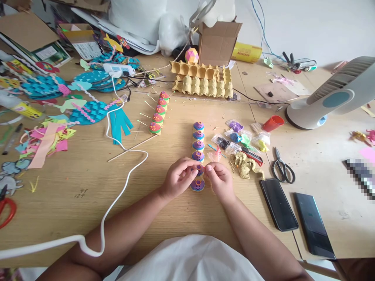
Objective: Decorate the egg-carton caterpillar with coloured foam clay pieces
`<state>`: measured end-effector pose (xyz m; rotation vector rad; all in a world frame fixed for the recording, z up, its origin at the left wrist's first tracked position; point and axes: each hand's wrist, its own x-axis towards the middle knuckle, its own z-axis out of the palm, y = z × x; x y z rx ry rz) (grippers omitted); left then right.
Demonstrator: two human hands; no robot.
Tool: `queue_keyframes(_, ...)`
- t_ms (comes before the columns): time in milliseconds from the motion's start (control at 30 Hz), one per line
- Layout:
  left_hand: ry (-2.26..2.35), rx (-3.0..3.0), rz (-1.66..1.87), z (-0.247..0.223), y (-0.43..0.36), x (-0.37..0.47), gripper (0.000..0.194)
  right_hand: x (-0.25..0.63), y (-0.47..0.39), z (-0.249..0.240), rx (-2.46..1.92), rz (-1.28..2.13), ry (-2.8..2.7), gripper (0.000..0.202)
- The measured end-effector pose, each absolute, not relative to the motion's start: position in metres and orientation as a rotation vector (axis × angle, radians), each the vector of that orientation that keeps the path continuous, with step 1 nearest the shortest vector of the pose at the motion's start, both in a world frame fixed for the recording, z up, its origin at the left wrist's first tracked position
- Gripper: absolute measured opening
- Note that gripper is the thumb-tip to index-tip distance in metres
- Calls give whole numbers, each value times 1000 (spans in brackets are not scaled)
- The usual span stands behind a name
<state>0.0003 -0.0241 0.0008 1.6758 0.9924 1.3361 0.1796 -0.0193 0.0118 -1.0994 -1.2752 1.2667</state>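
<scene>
In front of me stands a strip of egg-carton cups (198, 145) topped with purple and blue clay, with orange rings and small face marks. My left hand (180, 175) is at the left side of the second-nearest cup, its thumb and fingers curled together in a pinch. Opposite it, my right hand (219, 180) pinches thumb against forefinger at the cup's right side. Any small piece between either set of fingertips is too small to make out. The nearest cup (197, 185), with a smiling face, shows between the hands.
A red-and-green cup strip (159, 113) with sticks lies at the left. Bagged clay (235, 136), a utility knife (252, 156), scissors (281, 166) and a phone (278, 205) lie right. A white cable (129, 171) crosses the left; a fan (331, 95) stands at the right.
</scene>
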Motion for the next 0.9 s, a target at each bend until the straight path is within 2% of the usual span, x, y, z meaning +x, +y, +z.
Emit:
queue_keyframes(100, 999, 1695, 1340, 1, -24, 0, 20, 179, -19, 12, -1057, 1271, -1235, 36)
queue_keyframes(267, 1017, 1698, 1330, 2, -24, 0, 21, 179, -20, 10, -1113, 1274, -1313, 47)
queue_keyframes(467, 1005, 1706, 1331, 1, -24, 0, 20, 178, -20, 12, -1066, 1290, -1281, 39)
queue_keyframes(600, 990, 1702, 1338, 1, -24, 0, 20, 179, -20, 11, -1077, 1293, -1334, 45)
queue_keyframes(800, 1005, 1725, 1336, 2, -24, 0, 19, 177, -19, 11, -1056, 1336, -1271, 39)
queue_keyframes(900, 1014, 1738, 1339, 3, -24, 0, 19, 178, -18, 12, -1084, 1308, -1338, 45)
